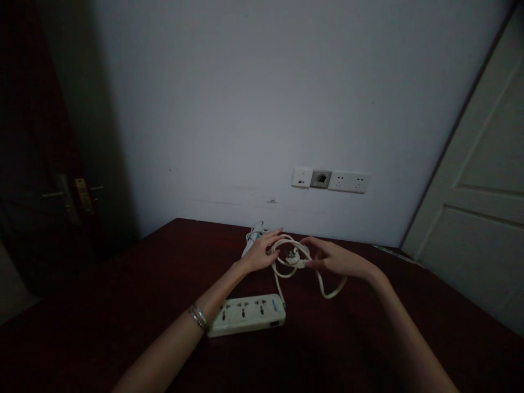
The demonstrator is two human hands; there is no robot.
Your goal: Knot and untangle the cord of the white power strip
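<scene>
Two hands (pixel 261 254) (pixel 333 258) hold a looped cord (pixel 286 277), its power strip (pixel 251 315) lying lengthwise left to right.

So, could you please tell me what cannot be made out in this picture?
All in the head view:
Power strip: left end partly hidden behind the left forearm.
White-and-blue object: partly covered by the left hand; its kind is unclear.
Plug: too small and dim to tell whether the right hand grips it or the cable.
Pale door: cut off by the right edge.
</scene>
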